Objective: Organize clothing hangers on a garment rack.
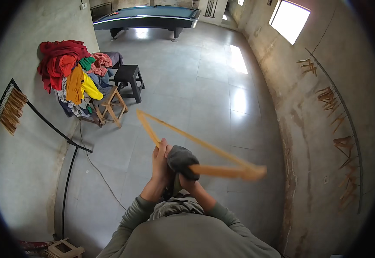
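Note:
A wooden clothes hanger (187,137) with a straight bottom bar is held tilted in front of my body, its right end blurred. The fingers of my left hand (161,161) close around its left arm. A dark grey cloth (181,158) is wrapped over the middle of the hanger, beside my left fingers. Beneath that cloth is my right hand (187,183), mostly covered, gripping the cloth against the hanger's right arm.
Clothes are heaped in a pile (68,71) at left, by a wooden stool (112,106) and a black stool (127,75). Hangers fill a black rack (45,113) and a wall rail (344,106). A cable (102,179) crosses the floor; a pool table (148,19) stands behind.

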`<state>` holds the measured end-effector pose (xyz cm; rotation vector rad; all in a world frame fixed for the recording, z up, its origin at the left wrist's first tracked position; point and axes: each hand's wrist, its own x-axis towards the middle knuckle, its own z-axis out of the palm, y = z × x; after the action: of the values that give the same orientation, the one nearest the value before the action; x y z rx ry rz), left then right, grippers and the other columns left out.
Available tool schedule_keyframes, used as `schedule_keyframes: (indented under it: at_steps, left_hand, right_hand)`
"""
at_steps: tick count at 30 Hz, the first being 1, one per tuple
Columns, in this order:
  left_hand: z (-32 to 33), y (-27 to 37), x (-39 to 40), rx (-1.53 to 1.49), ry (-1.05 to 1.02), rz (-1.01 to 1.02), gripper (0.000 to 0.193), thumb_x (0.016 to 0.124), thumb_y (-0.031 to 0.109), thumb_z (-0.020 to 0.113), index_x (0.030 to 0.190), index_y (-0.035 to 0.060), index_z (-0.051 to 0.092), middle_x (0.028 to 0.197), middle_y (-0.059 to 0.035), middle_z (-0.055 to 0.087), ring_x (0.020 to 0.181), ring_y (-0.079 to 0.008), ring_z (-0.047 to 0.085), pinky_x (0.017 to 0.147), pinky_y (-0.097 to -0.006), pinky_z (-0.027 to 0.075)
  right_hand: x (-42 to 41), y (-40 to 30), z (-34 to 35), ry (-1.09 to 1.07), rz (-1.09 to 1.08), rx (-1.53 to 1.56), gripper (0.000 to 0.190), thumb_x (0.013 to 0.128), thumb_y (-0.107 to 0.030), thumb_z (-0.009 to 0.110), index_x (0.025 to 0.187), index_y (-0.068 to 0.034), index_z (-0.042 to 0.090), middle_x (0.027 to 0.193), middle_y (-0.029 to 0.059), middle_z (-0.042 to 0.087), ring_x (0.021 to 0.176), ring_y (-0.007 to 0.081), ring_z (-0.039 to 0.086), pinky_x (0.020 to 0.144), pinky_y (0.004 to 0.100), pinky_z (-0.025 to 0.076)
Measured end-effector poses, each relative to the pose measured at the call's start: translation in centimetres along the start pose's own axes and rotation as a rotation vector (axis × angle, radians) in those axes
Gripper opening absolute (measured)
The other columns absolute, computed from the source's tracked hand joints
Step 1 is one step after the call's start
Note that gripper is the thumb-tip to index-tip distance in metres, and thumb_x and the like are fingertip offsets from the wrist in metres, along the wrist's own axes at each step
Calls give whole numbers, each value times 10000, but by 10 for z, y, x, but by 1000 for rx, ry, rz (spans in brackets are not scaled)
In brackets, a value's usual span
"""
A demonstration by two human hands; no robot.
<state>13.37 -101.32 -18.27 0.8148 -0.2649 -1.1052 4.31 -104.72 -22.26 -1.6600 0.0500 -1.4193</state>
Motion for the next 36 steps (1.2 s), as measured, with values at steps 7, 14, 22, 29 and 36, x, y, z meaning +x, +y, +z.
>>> schedule_keyframes:
  at_steps: [7, 14, 22, 29, 36]
  left_hand:
    - [-10, -4, 5, -44, 70, -34, 356, 960, 329, 426, 662, 151, 348, 545, 58, 307, 475, -46, 325, 478, -210, 304]
    - [5, -15, 1, 214, 129, -28, 358, 965, 332, 408, 659, 155, 358, 556, 56, 340, 495, -63, 337, 472, -209, 276]
    - [3, 7, -2, 40, 116, 188, 310, 969, 314, 416, 732, 126, 348, 541, 48, 313, 458, -62, 345, 443, -227, 340]
    - [18, 22, -22, 247, 62, 703, 138, 982, 174, 365, 930, 48, 341, 523, -10, 357, 406, -71, 337, 407, -240, 380]
    - [17, -1, -33, 258, -64, 608, 69, 966, 89, 368, 928, 44, 333, 549, -24, 410, 433, -69, 366, 434, -242, 401]
  right_hand:
    - [42, -56, -24, 90, 22, 280, 157, 830, -160, 511, 796, -17, 564, 881, 125, 572, 840, 270, 550, 803, 374, 439]
    - [-66, 61, -21, 383, 462, 417, 530, 834, -544, 437, 915, -28, 528, 898, 101, 530, 821, 207, 504, 748, 349, 426]
    - [8, -35, -35, 829, 502, 296, 433, 930, -436, 409, 1027, -30, 525, 1014, 93, 563, 943, 199, 543, 846, 357, 448]
    - [33, -40, -69, 988, 773, 413, 461, 876, -509, 517, 872, -50, 546, 800, 45, 582, 704, 157, 576, 640, 282, 497]
    - [23, -27, -96, 1146, 677, 575, 468, 870, -527, 512, 806, -64, 535, 724, 57, 565, 618, 169, 563, 576, 279, 492]
